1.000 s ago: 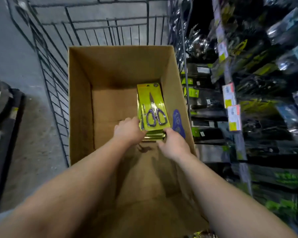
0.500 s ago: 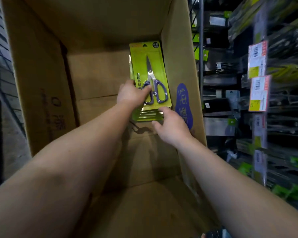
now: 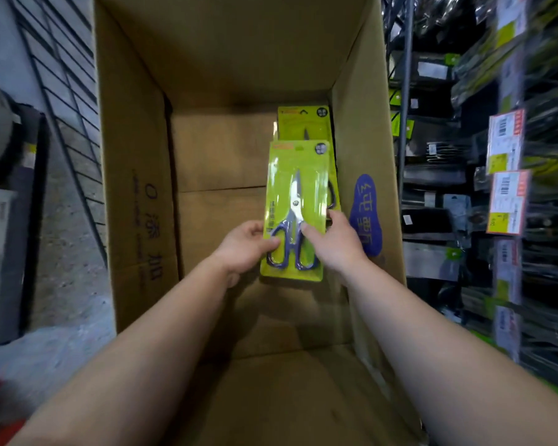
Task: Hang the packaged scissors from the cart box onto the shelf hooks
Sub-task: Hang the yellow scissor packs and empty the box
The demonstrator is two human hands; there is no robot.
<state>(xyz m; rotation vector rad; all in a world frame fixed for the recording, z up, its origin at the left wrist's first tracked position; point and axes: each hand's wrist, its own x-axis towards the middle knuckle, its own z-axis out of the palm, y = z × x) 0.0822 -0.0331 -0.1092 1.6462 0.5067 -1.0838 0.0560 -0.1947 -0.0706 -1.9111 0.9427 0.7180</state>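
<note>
Scissors pack [image 3: 295,210] is up off the stack [image 3: 303,123] now, raised toward the near side of the cart box [image 3: 136,175], left hand [image 3: 245,246] and right hand [image 3: 332,243] pinching its lower edges with curled fingers. Pick looks done; next comes the swing right to the shelf hooks [image 3: 432,149].

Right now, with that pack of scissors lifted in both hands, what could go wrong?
The scissors pack is pinched only at its lower end by the left hand and right hand, so its top could tip or slip. It may also snag the box wall close beside it, or disturb the pack beneath.
</note>
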